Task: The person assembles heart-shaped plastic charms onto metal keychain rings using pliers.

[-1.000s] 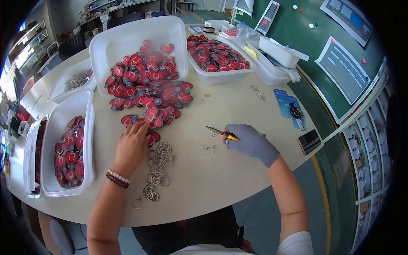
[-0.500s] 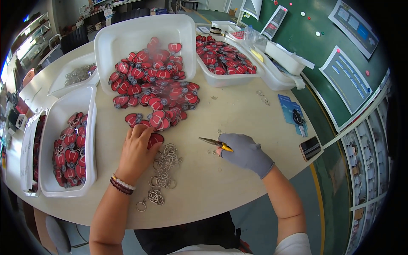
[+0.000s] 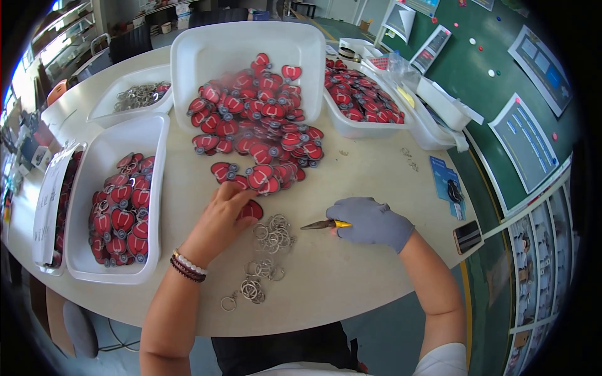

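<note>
My left hand reaches the near edge of a pile of red keychain charms, its fingers curled. One red charm shows between its thumb and index finger; the fingertips are partly hidden. My right hand, in a grey fingerless glove, is closed around pliers with yellow handles. Their jaws point left toward a heap of silver split rings, a short gap apart. More rings lie nearer the table's front edge, with a single ring beside them.
A tipped white bin stands behind the pile. At left are a white bin of ringed charms and a tray of metal rings. Far right sit another charm bin, blue cards and a phone.
The whole view has shifted, so the table appears further right. The pliers have turned nearly level, and their tips are closer to the rings. My left hand stays at the charms.
</note>
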### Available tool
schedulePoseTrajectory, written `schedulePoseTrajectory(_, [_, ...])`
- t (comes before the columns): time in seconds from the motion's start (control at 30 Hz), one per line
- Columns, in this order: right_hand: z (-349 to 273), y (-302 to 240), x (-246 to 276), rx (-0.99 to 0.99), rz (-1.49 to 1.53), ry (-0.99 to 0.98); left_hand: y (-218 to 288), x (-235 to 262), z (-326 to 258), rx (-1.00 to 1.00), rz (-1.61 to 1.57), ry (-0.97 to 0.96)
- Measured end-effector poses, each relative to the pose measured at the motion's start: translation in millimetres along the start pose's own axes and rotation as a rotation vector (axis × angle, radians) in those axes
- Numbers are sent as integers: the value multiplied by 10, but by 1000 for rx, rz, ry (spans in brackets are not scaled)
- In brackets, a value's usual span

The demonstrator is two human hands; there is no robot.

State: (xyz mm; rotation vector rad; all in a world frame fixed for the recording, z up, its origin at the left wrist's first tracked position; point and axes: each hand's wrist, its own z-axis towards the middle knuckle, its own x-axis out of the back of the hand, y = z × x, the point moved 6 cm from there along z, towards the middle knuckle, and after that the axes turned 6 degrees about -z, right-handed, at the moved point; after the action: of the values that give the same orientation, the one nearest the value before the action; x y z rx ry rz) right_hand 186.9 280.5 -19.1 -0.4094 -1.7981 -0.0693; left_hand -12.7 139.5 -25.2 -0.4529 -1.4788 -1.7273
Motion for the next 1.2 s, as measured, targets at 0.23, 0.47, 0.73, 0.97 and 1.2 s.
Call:
schedulePoseTrajectory(0.23, [-11, -119, 126, 83, 71, 250, 88, 1, 5, -93, 194, -80])
schedulePoseTrajectory(0.47, [-16, -192, 177, 113, 267, 366, 328, -143, 34, -121, 780, -208])
schedulePoseTrajectory(0.73, [-161, -191, 207, 33, 655, 378, 307, 51, 168, -180, 492, 47])
schedulePoseTrajectory(0.97, [-141, -444, 361, 113, 945, 380, 342, 136, -17, 146, -412, 38])
schedulePoseTrajectory(1.2, [-84, -782, 469, 287, 582, 566, 515, -38, -140, 180, -466, -172])
